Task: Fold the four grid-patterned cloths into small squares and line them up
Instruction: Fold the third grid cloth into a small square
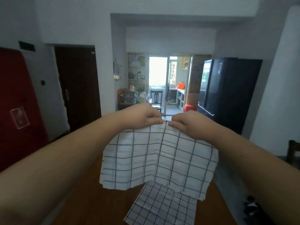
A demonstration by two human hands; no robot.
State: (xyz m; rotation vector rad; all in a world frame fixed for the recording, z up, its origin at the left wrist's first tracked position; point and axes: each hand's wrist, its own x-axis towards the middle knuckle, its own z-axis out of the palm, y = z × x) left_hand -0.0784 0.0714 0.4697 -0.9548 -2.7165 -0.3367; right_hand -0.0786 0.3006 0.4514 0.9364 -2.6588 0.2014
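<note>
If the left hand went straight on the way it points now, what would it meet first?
Probably the right hand: the left hand points sideways at it along the top edge of the held cloth, fingertips nearly touching.

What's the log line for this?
left hand: pinches raised cloth | right hand: same cloth | other cloth: lies on table

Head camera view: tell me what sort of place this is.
Probably a home's dining area: a wooden table in front, a black fridge at the right, and a cluttered kitchen through the opening behind.
</note>
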